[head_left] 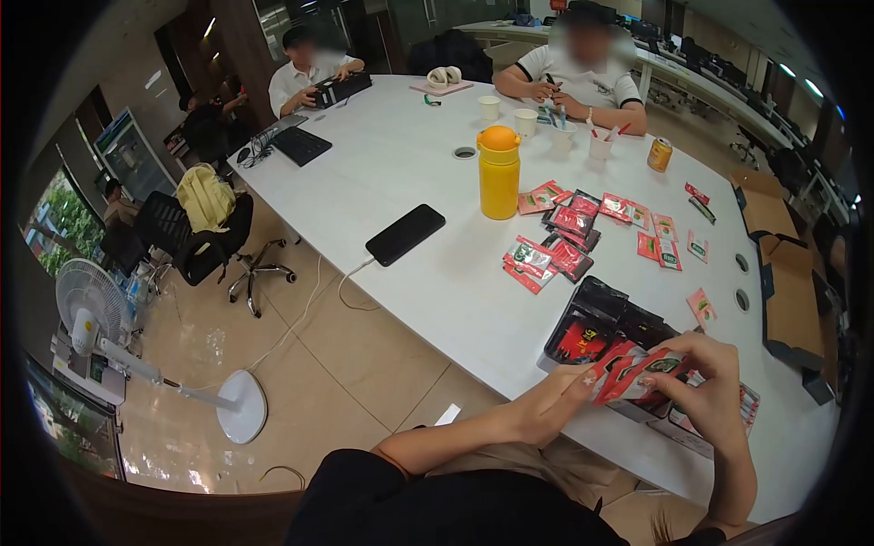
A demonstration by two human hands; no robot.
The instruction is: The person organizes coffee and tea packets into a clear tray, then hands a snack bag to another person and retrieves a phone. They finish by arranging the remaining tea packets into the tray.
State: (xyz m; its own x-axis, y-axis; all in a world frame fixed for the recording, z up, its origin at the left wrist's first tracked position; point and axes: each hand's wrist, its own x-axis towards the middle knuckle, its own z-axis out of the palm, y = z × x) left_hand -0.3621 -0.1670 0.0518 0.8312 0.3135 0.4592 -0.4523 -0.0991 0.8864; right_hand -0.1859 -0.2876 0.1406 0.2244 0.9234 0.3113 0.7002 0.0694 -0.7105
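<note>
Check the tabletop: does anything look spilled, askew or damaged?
No spill or damage shows. The packets right of the yellow bottle look untidy, lying at odd angles in overlapping heaps, and one stray packet lies apart.

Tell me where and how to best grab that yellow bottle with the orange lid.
I'd grip the yellow bottle around its middle, below the orange lid, coming level from the left. It stands upright, its sides look rounded, and red packets crowd its right side.

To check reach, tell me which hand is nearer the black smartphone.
Left. The left hand is rightward of the smartphone, nearer the wearer; the right hand is farther rightward.
</note>
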